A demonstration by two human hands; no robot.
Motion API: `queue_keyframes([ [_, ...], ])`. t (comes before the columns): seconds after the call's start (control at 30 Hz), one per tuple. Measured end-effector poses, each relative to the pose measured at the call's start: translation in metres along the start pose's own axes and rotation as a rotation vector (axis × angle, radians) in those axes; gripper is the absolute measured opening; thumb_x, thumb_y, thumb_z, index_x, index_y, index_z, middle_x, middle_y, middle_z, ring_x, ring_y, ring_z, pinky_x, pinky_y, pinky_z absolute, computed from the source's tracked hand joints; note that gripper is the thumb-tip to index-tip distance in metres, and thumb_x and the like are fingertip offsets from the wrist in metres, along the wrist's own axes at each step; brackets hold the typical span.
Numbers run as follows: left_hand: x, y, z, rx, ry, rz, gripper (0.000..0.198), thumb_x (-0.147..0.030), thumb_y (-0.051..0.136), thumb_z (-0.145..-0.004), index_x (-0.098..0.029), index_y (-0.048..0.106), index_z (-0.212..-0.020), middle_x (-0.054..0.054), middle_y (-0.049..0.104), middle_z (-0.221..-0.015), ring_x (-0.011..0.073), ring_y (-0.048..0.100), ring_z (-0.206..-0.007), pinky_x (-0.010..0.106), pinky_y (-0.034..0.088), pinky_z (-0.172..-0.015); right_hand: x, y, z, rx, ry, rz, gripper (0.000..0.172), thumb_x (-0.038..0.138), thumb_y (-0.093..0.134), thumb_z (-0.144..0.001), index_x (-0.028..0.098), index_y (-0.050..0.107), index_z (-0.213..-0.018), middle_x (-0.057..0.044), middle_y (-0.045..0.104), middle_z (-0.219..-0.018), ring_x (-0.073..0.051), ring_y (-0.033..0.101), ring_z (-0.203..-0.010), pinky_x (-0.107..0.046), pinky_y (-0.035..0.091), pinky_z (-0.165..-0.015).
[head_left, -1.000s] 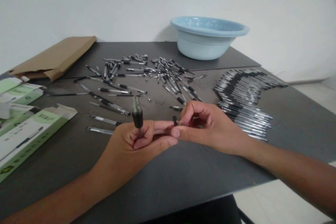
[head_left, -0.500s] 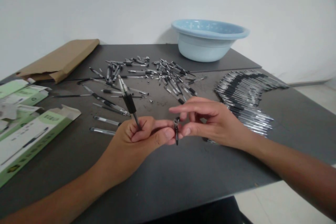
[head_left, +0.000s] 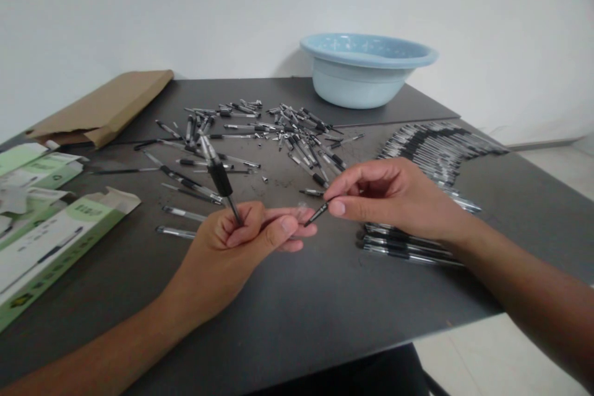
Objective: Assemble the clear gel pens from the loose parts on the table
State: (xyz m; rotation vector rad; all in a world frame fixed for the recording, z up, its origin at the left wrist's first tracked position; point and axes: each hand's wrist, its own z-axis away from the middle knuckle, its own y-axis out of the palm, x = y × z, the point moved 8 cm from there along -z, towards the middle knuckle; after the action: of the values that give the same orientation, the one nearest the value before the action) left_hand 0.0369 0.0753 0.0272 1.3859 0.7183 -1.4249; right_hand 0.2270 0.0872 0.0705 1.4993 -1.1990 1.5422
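Note:
My left hand [head_left: 245, 238] has a clear pen barrel with a black grip [head_left: 219, 179] tucked under its curled fingers, the barrel slanting up toward the loose pens. Its thumb and another finger reach to the right, and a small clear piece [head_left: 302, 205] seems to lie at the fingertips. Between the thumb and index finger of my right hand [head_left: 385, 198] is a small dark pen cap [head_left: 317, 214], its far end angled down to the left fingertips. Whether the left fingers also grip the cap I cannot tell.
Loose pens and pen parts [head_left: 297, 136] lie scattered mid-table. Rows of pens [head_left: 427, 145] fan out at right, partly behind my right hand. A light blue basin [head_left: 362, 83] stands at the back. Green-white boxes [head_left: 60, 241] and a brown paper bag [head_left: 102, 105] lie at left.
The dark cap has swung from hanging upright to a slant, and my right thumb and index finger have closed on it. My right hand has shifted slightly up.

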Motion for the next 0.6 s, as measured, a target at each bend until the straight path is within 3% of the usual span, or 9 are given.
queue_keyframes([
  [0.1,-0.001,-0.001,0.0,-0.015,0.02,-0.022,0.061,-0.025,0.084,-0.091,-0.018,0.036,-0.053,0.007,0.085,-0.109,0.0216,0.083,-0.098,0.021,0.069,-0.078,0.01,-0.009,0.003,-0.121,-0.048,0.055,0.018,0.035,0.088,-0.085,0.028,0.085,-0.101,0.004,0.072,-0.07,-0.007,0.057,-0.056,-0.019,0.044,-0.048],
  [0.23,0.002,0.004,0.002,0.019,-0.007,-0.01,0.062,-0.026,0.086,-0.088,-0.019,0.034,-0.054,0.007,0.085,-0.102,0.0217,0.083,-0.096,0.021,0.068,-0.076,0.016,-0.003,0.009,-0.231,-0.118,0.094,0.018,0.033,0.088,-0.085,0.035,0.087,-0.103,0.002,0.082,-0.089,-0.01,0.066,-0.067,-0.021,0.051,-0.053],
  [0.33,0.003,0.007,0.002,0.042,0.004,0.014,0.064,-0.024,0.087,-0.087,-0.019,0.031,-0.055,0.002,0.082,-0.082,0.0188,0.082,-0.094,0.016,0.064,-0.076,0.012,0.009,0.013,-0.237,-0.114,0.029,0.019,0.028,0.089,-0.084,0.036,0.087,-0.1,0.002,0.084,-0.093,-0.011,0.071,-0.067,-0.022,0.055,-0.055],
  [0.47,0.002,0.003,0.001,0.014,0.056,-0.021,0.066,-0.023,0.087,-0.085,-0.018,0.028,-0.055,-0.002,0.073,-0.067,0.01,0.074,-0.074,0.008,0.053,-0.06,0.008,0.018,0.017,-0.241,-0.089,0.035,0.017,0.027,0.088,-0.084,0.035,0.087,-0.1,0.003,0.081,-0.073,-0.01,0.064,-0.055,-0.021,0.048,-0.046],
  [0.6,0.002,-0.004,0.002,-0.033,0.048,-0.086,0.067,-0.027,0.09,-0.082,-0.019,0.028,-0.056,0.0,0.077,-0.077,0.0117,0.072,-0.072,0.013,0.055,-0.061,0.011,0.017,0.017,-0.26,-0.138,0.108,0.015,0.029,0.089,-0.084,0.033,0.088,-0.098,-0.002,0.083,-0.095,-0.014,0.07,-0.072,-0.025,0.052,-0.054],
])
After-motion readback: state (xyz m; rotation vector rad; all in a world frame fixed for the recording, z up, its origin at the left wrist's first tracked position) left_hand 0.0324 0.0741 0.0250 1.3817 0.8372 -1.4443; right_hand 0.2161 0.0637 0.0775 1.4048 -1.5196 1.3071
